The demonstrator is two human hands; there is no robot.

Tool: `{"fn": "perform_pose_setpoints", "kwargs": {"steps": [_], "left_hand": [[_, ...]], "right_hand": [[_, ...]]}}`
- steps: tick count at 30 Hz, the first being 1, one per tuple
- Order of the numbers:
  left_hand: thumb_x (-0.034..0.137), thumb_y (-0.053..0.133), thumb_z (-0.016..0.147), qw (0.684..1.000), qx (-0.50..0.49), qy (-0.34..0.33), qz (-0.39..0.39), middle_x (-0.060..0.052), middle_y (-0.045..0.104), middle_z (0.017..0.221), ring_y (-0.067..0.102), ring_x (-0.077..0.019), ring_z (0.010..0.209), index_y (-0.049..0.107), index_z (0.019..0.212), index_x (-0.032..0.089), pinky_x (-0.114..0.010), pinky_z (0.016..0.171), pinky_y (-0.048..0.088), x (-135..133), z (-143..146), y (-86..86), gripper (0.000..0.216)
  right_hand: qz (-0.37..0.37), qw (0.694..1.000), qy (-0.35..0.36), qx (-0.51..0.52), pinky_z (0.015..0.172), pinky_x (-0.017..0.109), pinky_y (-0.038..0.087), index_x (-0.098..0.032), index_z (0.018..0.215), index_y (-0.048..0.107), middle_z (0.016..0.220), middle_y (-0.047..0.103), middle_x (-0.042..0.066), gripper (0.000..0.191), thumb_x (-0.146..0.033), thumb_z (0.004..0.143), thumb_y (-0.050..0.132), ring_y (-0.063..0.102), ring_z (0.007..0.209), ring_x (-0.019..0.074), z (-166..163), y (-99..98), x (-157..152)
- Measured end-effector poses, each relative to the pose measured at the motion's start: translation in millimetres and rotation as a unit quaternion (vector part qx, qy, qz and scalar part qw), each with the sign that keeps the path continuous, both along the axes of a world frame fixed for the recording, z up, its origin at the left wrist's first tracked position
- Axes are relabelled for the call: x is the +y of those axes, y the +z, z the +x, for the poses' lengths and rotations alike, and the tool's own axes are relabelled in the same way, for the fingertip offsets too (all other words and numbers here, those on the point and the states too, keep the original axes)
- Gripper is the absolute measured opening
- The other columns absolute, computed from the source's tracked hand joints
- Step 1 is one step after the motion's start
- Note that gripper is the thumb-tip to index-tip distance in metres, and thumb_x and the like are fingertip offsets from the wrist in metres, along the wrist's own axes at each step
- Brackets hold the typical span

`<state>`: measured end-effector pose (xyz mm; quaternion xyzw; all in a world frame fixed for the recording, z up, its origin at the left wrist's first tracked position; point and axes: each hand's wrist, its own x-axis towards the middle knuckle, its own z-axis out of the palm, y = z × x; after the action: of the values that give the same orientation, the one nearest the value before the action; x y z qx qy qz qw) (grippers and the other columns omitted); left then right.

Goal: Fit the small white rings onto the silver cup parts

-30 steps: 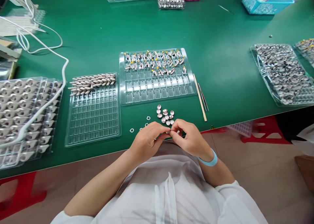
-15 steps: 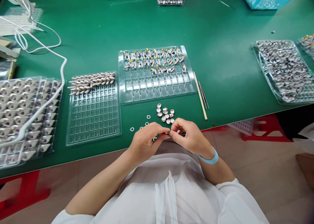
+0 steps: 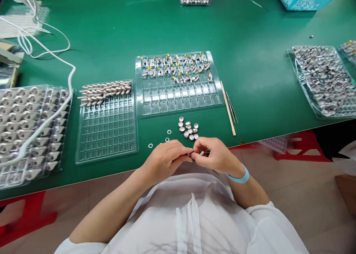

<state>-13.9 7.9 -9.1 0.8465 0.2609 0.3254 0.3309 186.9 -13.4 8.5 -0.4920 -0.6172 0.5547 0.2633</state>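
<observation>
At the table's front edge my left hand (image 3: 168,158) and my right hand (image 3: 215,154) meet, thumbs and index fingers pinched. Between them is a small pale metallic part (image 3: 202,153), mostly covered by the fingers; part of it sticks out by my right fingers. Just beyond lie several small round metal caps (image 3: 190,131) in a loose cluster. Several thin white rings (image 3: 150,145) are scattered near my left hand. A clear tray (image 3: 164,105) farther back holds rows of small curved parts with yellow bits.
Left of it sits another clear tray (image 3: 108,139) with slanted metal pieces, then stacked trays (image 3: 54,135) crossed by a white cable (image 3: 72,74). A wooden stick (image 3: 228,108) and tweezers (image 3: 231,108) lie right. Farther right is a filled tray (image 3: 319,79); a blue basket (image 3: 307,0) stands behind.
Both hands stay pinched together at the table edge, with only small finger shifts around the part. The camera view has shifted slightly; the things on the table look unchanged.
</observation>
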Motion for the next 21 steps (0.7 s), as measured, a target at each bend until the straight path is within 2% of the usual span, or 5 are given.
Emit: {"fn": "perform_pose_setpoints", "kwargs": {"steps": [11,14,18,21], "left_hand": [[0.009,0.050,0.091,0.996,0.052,-0.014,0.078,-0.007,0.070,0.076,0.062,-0.0155,0.067,0.060,0.105,0.014,-0.026,0.060,0.051,-4.4,-2.3,4.4,0.018],[0.010,0.049,0.091,0.995,0.052,-0.015,0.079,-0.007,0.070,0.076,0.062,-0.0153,0.066,0.061,0.104,0.014,-0.026,0.059,0.051,-5.4,-2.4,2.4,0.018],[0.014,0.053,0.092,0.999,0.034,0.019,0.026,-0.004,0.070,0.073,0.063,-0.0137,0.065,0.065,0.098,0.016,-0.024,0.059,0.050,-6.1,-1.1,-0.2,0.014],[0.018,0.063,0.087,0.993,-0.014,0.080,-0.085,-0.002,0.071,0.072,0.064,-0.0122,0.063,0.069,0.093,0.018,-0.022,0.060,0.051,-6.9,0.1,0.5,0.008]], "right_hand": [[-0.025,0.999,0.021,0.003,0.048,0.019,0.035,-0.018,0.069,0.053,0.065,0.056,-0.003,0.008,-0.017,0.075,0.058,0.046,0.056,0.0080,-1.8,-4.0,0.0],[-0.026,0.999,0.032,-0.007,0.046,0.019,0.034,-0.018,0.068,0.053,0.064,0.056,-0.004,0.009,-0.017,0.074,0.058,0.044,0.054,0.0076,-2.8,-6.9,0.0],[-0.021,1.000,0.009,-0.003,0.048,0.020,0.035,-0.018,0.068,0.052,0.063,0.054,-0.004,0.010,-0.016,0.075,0.058,0.044,0.055,0.0078,-5.1,-8.0,-1.0],[-0.037,0.998,-0.023,0.044,0.054,0.021,0.041,-0.019,0.078,0.054,0.068,0.057,-0.003,0.008,-0.022,0.081,0.060,0.049,0.059,0.0090,-4.7,-6.4,-3.3]]}}
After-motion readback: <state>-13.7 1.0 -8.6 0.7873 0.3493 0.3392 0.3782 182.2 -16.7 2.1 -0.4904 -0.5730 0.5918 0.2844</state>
